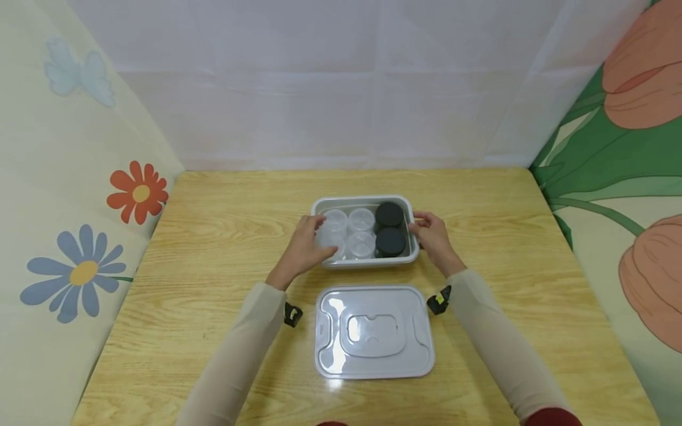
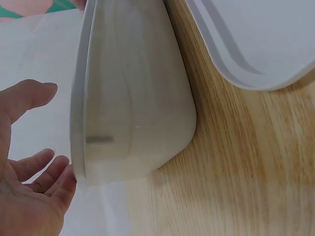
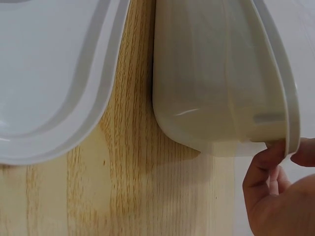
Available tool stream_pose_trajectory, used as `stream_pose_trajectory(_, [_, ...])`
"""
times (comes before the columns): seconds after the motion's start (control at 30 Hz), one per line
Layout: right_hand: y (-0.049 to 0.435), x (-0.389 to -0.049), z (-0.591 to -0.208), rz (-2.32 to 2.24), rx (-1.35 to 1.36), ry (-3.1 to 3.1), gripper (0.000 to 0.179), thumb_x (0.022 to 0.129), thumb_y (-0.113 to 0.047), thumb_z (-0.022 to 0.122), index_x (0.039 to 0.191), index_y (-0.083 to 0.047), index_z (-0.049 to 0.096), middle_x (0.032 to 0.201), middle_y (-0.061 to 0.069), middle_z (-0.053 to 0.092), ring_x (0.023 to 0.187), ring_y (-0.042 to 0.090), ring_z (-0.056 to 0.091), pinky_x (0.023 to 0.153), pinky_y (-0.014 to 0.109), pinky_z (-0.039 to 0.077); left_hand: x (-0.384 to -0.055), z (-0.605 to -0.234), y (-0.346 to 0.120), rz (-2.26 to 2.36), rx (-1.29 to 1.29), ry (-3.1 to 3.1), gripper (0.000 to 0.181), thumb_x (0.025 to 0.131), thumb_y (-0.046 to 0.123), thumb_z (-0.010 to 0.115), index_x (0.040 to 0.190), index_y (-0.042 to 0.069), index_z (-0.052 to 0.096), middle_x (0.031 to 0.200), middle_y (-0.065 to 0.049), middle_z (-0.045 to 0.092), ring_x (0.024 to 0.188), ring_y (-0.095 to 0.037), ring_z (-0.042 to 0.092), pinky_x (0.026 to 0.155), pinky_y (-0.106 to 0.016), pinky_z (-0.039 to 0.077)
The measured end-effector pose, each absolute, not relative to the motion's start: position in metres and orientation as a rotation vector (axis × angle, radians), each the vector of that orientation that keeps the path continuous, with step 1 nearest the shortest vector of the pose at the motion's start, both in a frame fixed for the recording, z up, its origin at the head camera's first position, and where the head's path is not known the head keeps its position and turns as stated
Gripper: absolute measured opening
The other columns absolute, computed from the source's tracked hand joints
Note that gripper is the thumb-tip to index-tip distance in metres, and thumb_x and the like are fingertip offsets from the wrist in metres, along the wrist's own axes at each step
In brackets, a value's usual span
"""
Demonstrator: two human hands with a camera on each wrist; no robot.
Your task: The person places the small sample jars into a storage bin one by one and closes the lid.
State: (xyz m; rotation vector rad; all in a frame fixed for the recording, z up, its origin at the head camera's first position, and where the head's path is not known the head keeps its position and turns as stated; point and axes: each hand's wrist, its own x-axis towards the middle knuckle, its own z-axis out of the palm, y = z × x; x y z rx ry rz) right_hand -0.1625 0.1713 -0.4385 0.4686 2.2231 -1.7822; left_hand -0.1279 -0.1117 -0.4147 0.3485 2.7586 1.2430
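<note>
A white plastic storage bin stands on the table, holding several clear round containers on its left and middle. Two round black-topped jars fill its right side. My left hand is at the bin's left end, fingers spread and relaxed. In the left wrist view its fingertips are right at the rim, while the thumb is raised away from it. At the opposite end, my right hand pinches the rim, thumb above and curled fingers beneath.
A whitish rectangular lid lies flat on the wood-grain table, just in front of the bin. White cloth hangs behind the table's back edge. Printed flower panels flank both sides.
</note>
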Motion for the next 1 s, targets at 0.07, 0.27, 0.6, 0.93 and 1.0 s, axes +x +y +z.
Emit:
stream_pose_trajectory(0.07, [0.171,-0.163,-0.438,-1.78,0.472,2.228,0.045,0.095,-0.007,0.053,0.139,-0.005,0.045,0.104,0.005,0.052,0.079,0.008,0.054,0.056,0.019,0.048,-0.128,-0.415,-0.112,1.243,0.352,2.752,0.073,0.076,0.013,0.077,0.136,-0.007,0.04,0.127,-0.024,0.045,0.119,-0.038,0.047,0.101,-0.046,0.044])
stream_pose_trajectory(0.27, [0.17,-0.163,-0.437,-1.773,0.489,2.227,0.044,0.095,-0.008,0.053,0.138,-0.006,0.046,0.105,0.005,0.052,0.079,0.009,0.053,0.056,0.019,0.047,-0.129,-0.415,-0.113,1.242,0.37,2.757,0.073,0.076,0.013,0.077,0.135,-0.008,0.04,0.127,-0.025,0.045,0.12,-0.038,0.048,0.101,-0.046,0.044])
stream_pose_trajectory(0.6, [0.169,-0.162,-0.436,-1.763,0.485,2.238,0.044,0.095,-0.007,0.053,0.138,-0.006,0.046,0.103,0.005,0.052,0.077,0.007,0.053,0.055,0.019,0.047,-0.13,-0.416,-0.115,1.241,0.372,2.75,0.071,0.078,0.013,0.076,0.135,-0.007,0.04,0.126,-0.025,0.045,0.118,-0.037,0.048,0.1,-0.045,0.045])
stream_pose_trajectory(0.93, [0.169,-0.163,-0.437,-1.752,0.489,2.233,0.044,0.096,-0.008,0.052,0.139,-0.006,0.045,0.107,0.006,0.052,0.08,0.008,0.053,0.056,0.019,0.047,-0.133,-0.415,-0.123,1.323,0.33,2.74,0.068,0.077,0.011,0.075,0.133,-0.01,0.042,0.122,-0.026,0.046,0.113,-0.038,0.048,0.095,-0.045,0.048])
stream_pose_trajectory(1.0, [0.168,-0.164,-0.436,-1.753,0.482,2.237,0.043,0.096,-0.008,0.052,0.139,-0.006,0.045,0.108,0.007,0.052,0.08,0.009,0.053,0.056,0.019,0.047,-0.134,-0.415,-0.126,1.326,0.318,2.738,0.068,0.078,0.011,0.075,0.134,-0.01,0.041,0.123,-0.027,0.045,0.113,-0.038,0.048,0.096,-0.044,0.048])
